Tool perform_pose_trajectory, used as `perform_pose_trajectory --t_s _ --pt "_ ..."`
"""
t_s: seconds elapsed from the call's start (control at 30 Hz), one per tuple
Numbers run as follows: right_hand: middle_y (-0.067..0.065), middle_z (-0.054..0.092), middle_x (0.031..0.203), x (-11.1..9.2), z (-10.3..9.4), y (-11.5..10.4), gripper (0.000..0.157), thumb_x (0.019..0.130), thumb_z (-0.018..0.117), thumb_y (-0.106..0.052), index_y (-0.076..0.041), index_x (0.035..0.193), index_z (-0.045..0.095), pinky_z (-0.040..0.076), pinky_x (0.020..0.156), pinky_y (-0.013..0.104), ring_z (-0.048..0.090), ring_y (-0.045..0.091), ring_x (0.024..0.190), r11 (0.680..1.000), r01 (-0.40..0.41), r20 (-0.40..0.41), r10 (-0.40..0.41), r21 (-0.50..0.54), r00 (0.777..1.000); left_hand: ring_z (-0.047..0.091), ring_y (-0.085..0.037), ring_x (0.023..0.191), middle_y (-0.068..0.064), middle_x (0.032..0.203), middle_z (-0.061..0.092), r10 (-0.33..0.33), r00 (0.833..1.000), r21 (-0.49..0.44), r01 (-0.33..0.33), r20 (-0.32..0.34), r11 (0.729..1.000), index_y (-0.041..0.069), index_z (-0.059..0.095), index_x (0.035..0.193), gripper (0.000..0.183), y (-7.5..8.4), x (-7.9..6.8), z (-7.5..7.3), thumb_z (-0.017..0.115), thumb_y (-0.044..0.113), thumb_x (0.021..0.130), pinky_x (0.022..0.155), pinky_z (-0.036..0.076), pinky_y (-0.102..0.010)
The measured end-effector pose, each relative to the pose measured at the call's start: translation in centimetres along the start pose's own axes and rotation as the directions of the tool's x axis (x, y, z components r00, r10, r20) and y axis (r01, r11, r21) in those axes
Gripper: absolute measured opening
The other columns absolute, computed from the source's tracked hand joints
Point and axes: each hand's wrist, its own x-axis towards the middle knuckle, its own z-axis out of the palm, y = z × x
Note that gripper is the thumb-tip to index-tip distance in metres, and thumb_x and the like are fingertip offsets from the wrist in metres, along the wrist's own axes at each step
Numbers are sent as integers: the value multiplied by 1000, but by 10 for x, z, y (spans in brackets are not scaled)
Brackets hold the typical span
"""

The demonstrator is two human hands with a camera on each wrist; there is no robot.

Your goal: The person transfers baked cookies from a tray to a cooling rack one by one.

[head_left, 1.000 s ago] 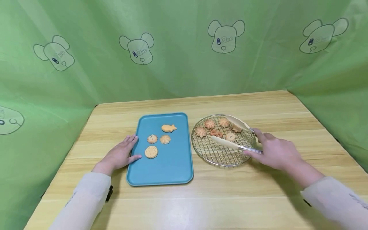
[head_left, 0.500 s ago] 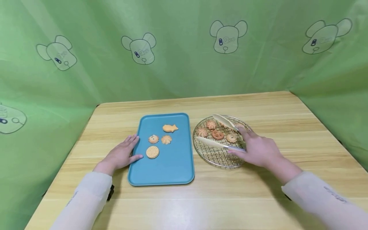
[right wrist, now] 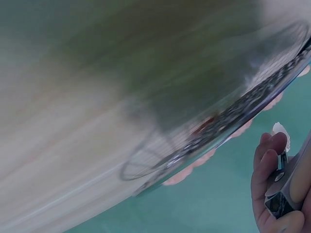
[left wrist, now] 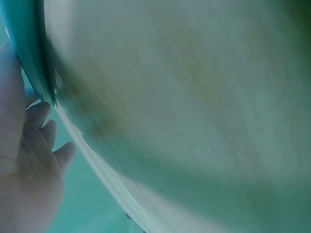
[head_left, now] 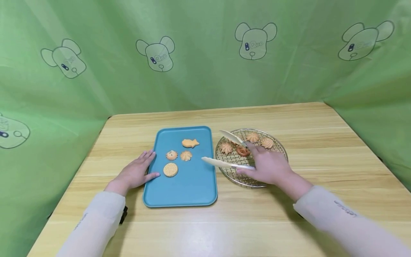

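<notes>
My right hand (head_left: 269,166) grips a pair of tongs (head_left: 216,162) low over the wire rack (head_left: 245,178). The tongs' arms are spread with nothing between them; the near tip overlaps the right side of the blue tray (head_left: 189,189), and the far one points over the gap beyond. On the rack lie a pretzel-shaped cookie (head_left: 243,151), a swirl cookie (head_left: 267,143) and piped star cookies (head_left: 226,148); hand and tongs hide part of them. My left hand (head_left: 135,171) rests at the tray's left edge, fingers extended and thumb over the rim.
The tray bears a fish-shaped cookie (head_left: 190,143), a round cracker (head_left: 170,170), a scalloped cookie (head_left: 171,155) and a small piped cookie (head_left: 186,155). Green printed cloth (head_left: 205,82) hangs behind and beside the wooden table (head_left: 224,228).
My right hand has carried the spread tongs leftward, from above the rack's cookies to the tray's right side. The left hand stays at the tray's edge.
</notes>
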Motion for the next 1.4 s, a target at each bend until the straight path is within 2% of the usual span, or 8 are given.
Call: perform_pose_trajectory --t_s 0.13,0.3,0.43,0.67,0.8,1.0,1.2,1.4 --pt "27 54 127 6 2 -13 108 73 55 -79 -4 148 32 39 37 31 57 27 55 1000 8 18 -8 2 1000 15 -38 141 -17 156 18 1 1000 5 -1 0 1000 0 24 150 82 0 0 0 57 48 93 111 21 -53" --pt "26 51 131 11 4 -25 108 75 52 -79 -6 149 29 42 40 32 64 35 70 1000 25 45 -25 -1 999 15 -38 141 -17 156 18 1 1000 11 -1 1 1000 0 23 150 82 -1 1 0 56 48 93 111 21 -53" --pt "26 50 133 15 7 -33 106 75 53 -78 -7 149 30 42 40 31 64 35 74 999 38 44 -38 9 998 14 -38 141 -18 155 18 4 1000 5 -4 1 1000 0 23 150 82 0 1 0 57 48 93 111 21 -53" --pt "24 58 121 21 8 -45 104 76 52 -78 -5 148 33 47 43 33 62 39 98 995 104 11 -103 -14 995 14 -38 141 -18 155 18 7 1000 9 -7 -1 1000 -1 24 150 82 0 2 -1 57 48 93 111 21 -53" --pt "23 60 120 24 7 -52 101 78 51 -77 -6 147 34 50 47 36 63 37 95 991 127 26 -126 -35 992 14 -38 141 -19 155 19 6 1000 7 -6 1 1000 -1 24 149 82 0 2 -1 57 47 93 111 21 -53" --pt "21 60 121 28 6 -61 93 81 53 -72 -7 146 38 43 40 28 65 32 83 989 141 66 -138 -44 988 14 -38 141 -19 155 18 3 1000 11 -4 5 1000 -1 23 149 82 -1 1 0 57 48 93 111 21 -53" --pt "18 63 116 33 7 -66 88 84 53 -69 -8 145 40 46 45 32 65 27 73 986 156 72 -152 -54 986 13 -38 141 -18 155 18 0 1000 5 0 8 1000 -1 23 150 82 -1 1 -1 56 48 93 111 20 -53" --pt "17 64 114 37 8 -71 84 85 52 -67 -9 145 41 43 41 31 65 27 72 985 157 71 -152 -71 986 13 -38 141 -19 155 17 -1 1000 8 1 9 1000 -1 23 150 82 0 1 -1 57 48 93 111 20 -53"
